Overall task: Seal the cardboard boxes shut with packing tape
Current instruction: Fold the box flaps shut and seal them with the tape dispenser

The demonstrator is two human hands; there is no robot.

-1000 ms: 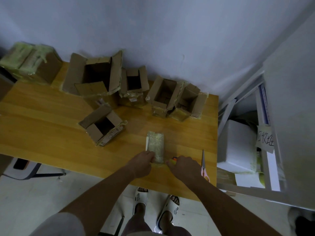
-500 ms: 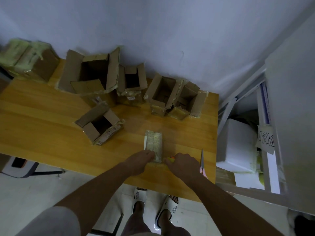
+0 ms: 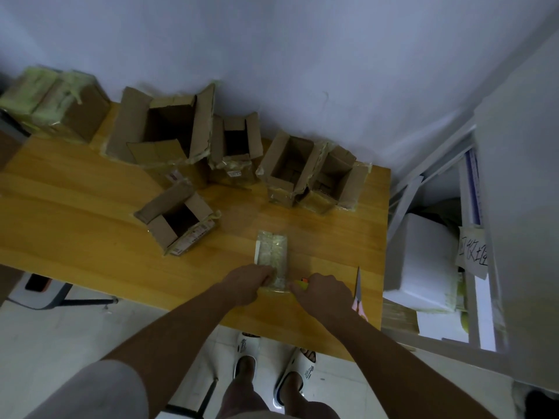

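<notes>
Head view looks down on a small taped box [image 3: 272, 255] lying flat on the wooden table [image 3: 75, 237]. At the box's near end, the left hand [image 3: 249, 282] grips its left corner with curled fingers, while the right hand [image 3: 320, 293], just right of that end, curls round a yellow-orange tool [image 3: 302, 282]. Scissors [image 3: 358, 293] lie right of the box; five open boxes [image 3: 178, 228] stand beyond it

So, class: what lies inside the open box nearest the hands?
The open box shows only a dark, shadowed cavity between raised flaps; no contents are visible. Its floor is too dark to tell whether anything lies there.
</notes>
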